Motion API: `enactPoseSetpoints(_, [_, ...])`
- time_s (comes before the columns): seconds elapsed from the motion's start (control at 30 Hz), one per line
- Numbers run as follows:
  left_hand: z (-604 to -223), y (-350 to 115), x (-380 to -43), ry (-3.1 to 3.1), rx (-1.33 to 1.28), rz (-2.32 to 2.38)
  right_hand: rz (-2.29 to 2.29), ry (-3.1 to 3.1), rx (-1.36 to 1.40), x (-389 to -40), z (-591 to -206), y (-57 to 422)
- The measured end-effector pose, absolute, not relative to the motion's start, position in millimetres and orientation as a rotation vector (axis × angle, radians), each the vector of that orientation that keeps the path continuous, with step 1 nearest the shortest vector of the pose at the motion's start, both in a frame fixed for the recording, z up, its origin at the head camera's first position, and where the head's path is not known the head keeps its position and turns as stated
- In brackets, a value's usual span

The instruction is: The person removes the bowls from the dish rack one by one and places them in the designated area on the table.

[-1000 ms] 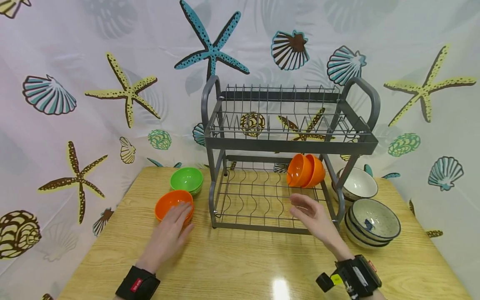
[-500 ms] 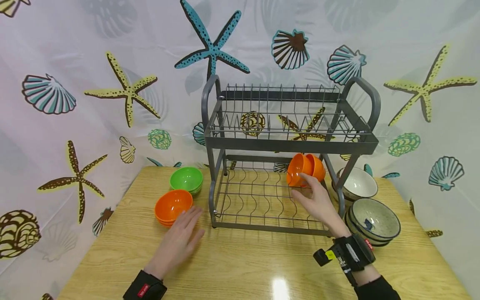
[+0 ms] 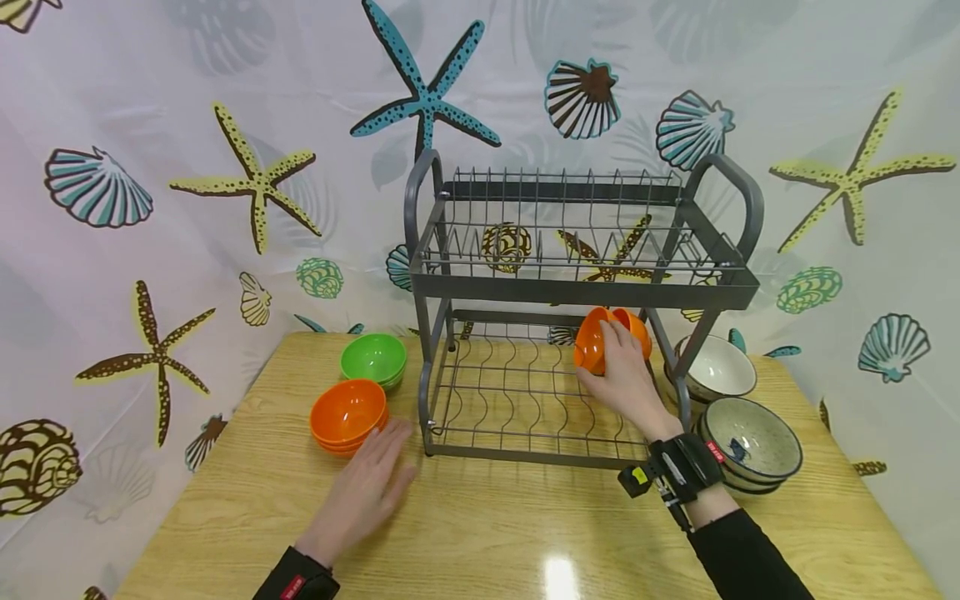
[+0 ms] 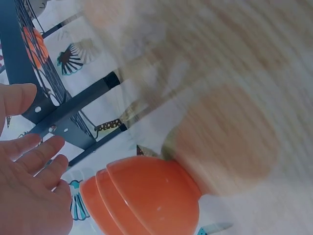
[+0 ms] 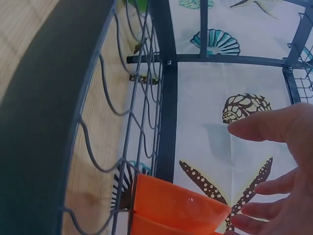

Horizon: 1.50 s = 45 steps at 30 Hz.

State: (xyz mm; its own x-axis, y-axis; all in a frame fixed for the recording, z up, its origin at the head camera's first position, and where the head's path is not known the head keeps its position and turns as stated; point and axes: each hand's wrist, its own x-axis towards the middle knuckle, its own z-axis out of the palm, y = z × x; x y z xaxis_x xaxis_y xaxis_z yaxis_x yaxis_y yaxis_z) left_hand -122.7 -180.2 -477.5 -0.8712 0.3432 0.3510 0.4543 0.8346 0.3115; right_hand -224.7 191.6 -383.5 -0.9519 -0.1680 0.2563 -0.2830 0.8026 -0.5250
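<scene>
Two orange bowls [image 3: 588, 343] stand tipped on their sides at the right end of the lower tier of a dark metal dish rack [image 3: 517, 456]. My right hand [image 3: 628, 385] reaches in over them, its fingers overlapping the nearer bowl's rim in the head view. In the right wrist view, the thumb stays apart from the orange bowl [image 5: 178, 203], and the fingertips lie close to the bowl's edge. My left hand [image 3: 363, 492] rests loosely near the table, fingers extended beside a stack of orange bowls [image 3: 348, 412]; the left wrist view shows nothing in its palm.
Green bowls [image 3: 373, 358] sit behind the orange stack. Right of the rack stand a white bowl [image 3: 720, 367] and a stack of speckled grey bowls [image 3: 753, 437]. The rack's upper tier [image 3: 585, 293] overhangs the lower one. A patterned cloth [image 3: 480, 83] hangs behind.
My right hand has moved up and deeper into the lower tier, reaching the orange bowls. My left hand has drawn back rightward and down from over the orange stack.
</scene>
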Motion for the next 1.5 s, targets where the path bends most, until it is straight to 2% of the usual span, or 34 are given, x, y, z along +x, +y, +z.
enactPoseSetpoints(0.3, [-482,-173,-116,-2.745,-0.617,-0.583,0.505,-2.768,0.454,-240,-383,191])
enactPoseSetpoints(0.7, [-482,-168,-112,-2.746,-0.612,-0.624,0.041,-2.734,0.446,-262,-388,194])
enactPoseSetpoints(1.5, [-486,-161,-101,-2.794,-0.619,-0.637,-0.194,-2.866,0.363,-290,-402,195])
